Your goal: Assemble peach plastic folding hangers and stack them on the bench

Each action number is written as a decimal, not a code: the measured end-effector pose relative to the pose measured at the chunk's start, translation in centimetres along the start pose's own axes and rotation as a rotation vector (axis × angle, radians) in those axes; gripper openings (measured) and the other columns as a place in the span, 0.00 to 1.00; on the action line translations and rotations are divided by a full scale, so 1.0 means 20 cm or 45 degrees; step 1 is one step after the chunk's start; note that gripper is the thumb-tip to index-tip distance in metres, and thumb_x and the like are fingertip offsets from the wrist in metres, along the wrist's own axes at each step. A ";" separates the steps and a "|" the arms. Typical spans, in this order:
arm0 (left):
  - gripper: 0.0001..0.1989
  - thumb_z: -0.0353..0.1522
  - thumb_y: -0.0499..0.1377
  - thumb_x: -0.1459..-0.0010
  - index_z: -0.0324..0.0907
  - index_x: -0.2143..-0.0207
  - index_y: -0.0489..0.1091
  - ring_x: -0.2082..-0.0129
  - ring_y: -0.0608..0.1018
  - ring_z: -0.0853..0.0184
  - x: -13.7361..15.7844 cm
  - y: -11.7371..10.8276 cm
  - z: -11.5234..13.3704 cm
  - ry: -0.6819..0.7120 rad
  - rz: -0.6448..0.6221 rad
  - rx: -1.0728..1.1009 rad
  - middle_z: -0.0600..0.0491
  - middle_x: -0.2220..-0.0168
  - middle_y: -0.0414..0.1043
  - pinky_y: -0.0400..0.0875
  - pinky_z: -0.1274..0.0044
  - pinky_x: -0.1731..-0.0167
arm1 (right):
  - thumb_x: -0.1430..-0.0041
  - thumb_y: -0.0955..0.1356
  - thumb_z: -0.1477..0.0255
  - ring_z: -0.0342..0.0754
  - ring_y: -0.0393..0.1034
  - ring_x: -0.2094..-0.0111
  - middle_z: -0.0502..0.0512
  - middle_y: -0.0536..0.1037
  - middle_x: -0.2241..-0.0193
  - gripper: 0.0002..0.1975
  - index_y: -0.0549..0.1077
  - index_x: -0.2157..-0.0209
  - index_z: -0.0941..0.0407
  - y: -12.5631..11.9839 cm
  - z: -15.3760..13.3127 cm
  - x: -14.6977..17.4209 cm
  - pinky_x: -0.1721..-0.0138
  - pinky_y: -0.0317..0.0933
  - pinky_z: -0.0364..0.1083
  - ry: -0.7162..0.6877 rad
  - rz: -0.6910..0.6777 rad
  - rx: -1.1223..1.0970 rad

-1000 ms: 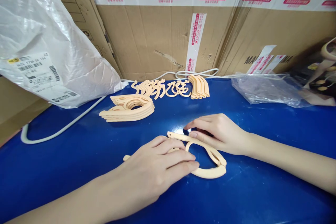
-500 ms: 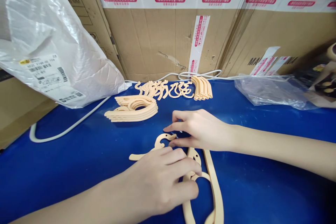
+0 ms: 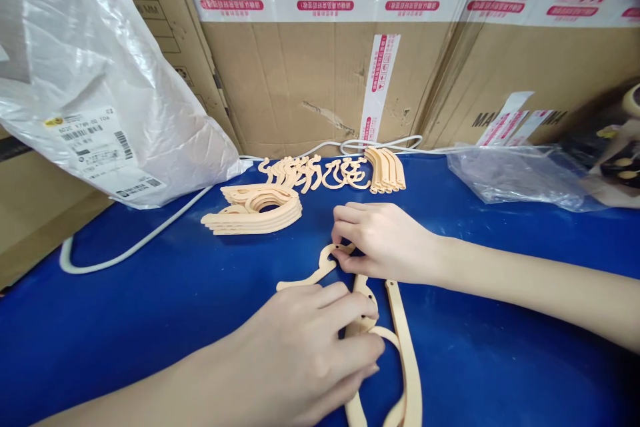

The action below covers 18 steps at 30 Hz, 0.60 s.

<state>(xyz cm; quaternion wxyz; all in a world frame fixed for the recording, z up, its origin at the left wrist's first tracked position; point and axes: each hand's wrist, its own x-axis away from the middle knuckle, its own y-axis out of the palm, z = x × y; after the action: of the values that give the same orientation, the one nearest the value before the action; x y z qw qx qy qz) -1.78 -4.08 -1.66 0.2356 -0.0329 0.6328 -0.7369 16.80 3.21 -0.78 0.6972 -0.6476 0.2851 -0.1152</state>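
On the blue counter (image 3: 150, 320), your right grip (image 3: 377, 240) pinches a curved piece (image 3: 319, 271); left grip (image 3: 310, 347) curls over a jointed frame (image 3: 410, 360), closure unclear; the two look unjoined; folded stack (image 3: 260, 221) behind seems done, loose hooks (image 3: 287, 172) and slats (image 3: 385, 170) apparently unused.

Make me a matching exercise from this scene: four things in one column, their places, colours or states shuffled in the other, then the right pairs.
Things
1. Right hand
2. Labelled bag
3. Stack of hanger pieces
4. Thin plastic bag

Places, colours, states
A. Transparent, lying crumpled on the blue table
B. Pinching a hooked piece
C. Beige, layered, beyond the left hand
D. White, at the left edge of the view

Pairs: 1-B, 2-D, 3-C, 4-A
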 end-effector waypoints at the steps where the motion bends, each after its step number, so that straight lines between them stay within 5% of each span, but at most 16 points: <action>1: 0.08 0.31 0.50 0.35 0.42 0.59 0.69 0.66 0.72 0.67 0.00 0.00 0.00 -0.009 0.011 -0.016 0.54 0.57 0.71 0.65 0.73 0.69 | 0.43 0.65 0.71 0.44 0.63 0.71 0.51 0.70 0.71 0.07 0.72 0.72 0.59 0.00 0.01 0.01 0.72 0.54 0.44 0.036 0.018 -0.034; 10: 0.06 0.26 0.51 0.37 0.41 0.66 0.65 0.61 0.71 0.66 -0.06 -0.05 -0.06 -0.110 -0.123 -0.008 0.54 0.55 0.68 0.65 0.75 0.66 | 0.47 0.66 0.75 0.44 0.66 0.71 0.49 0.72 0.75 0.05 0.66 0.75 0.56 -0.05 0.12 0.19 0.66 0.60 0.44 0.248 0.519 -0.264; 14: 0.14 0.19 0.51 0.42 0.44 0.59 0.67 0.56 0.71 0.65 -0.08 -0.07 -0.14 -0.149 -0.182 0.048 0.54 0.52 0.67 0.66 0.75 0.61 | 0.46 0.66 0.77 0.43 0.67 0.71 0.49 0.73 0.75 0.04 0.67 0.73 0.55 -0.11 0.13 0.26 0.66 0.61 0.43 0.261 0.579 -0.269; 18: 0.23 0.17 0.50 0.44 0.47 0.50 0.62 0.54 0.71 0.65 -0.11 -0.07 -0.20 -0.314 -0.163 0.036 0.53 0.48 0.65 0.68 0.75 0.60 | 0.43 0.66 0.76 0.41 0.67 0.75 0.47 0.73 0.76 0.03 0.67 0.70 0.55 -0.13 0.11 0.31 0.71 0.61 0.41 0.460 0.564 -0.507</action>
<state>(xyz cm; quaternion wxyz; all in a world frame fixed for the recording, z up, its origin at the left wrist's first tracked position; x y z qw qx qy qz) -1.65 0.51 -0.56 0.2647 -0.1603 0.5852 -0.7495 23.67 1.46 0.14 0.5035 -0.6624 0.5545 -0.0160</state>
